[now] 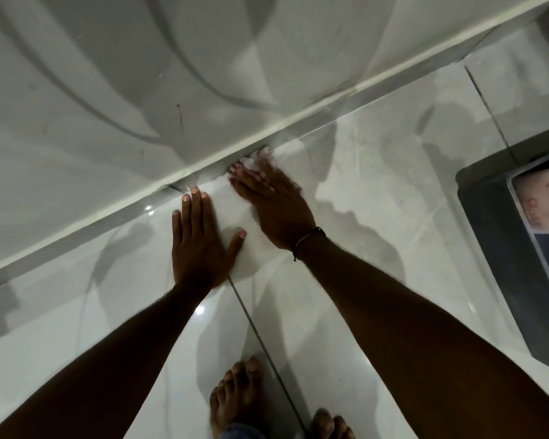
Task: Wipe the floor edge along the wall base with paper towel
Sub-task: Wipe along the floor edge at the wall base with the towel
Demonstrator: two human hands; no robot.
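Observation:
A white paper towel (251,162) lies bunched at the floor edge (314,120), where the glossy pale tiles meet the white wall base (108,217). My right hand (273,204) presses flat on the towel, fingertips against the wall base; the hand is motion-blurred and most of the towel is hidden under it. My left hand (200,245) rests flat on the floor tile just left of it, fingers spread, fingertips close to the wall base, holding nothing.
The white wall (140,74) runs diagonally from lower left to upper right. A dark grey box with a lidded top (520,242) stands on the floor at the right. My bare feet (238,397) are at the bottom, beside a dark grout line (267,343).

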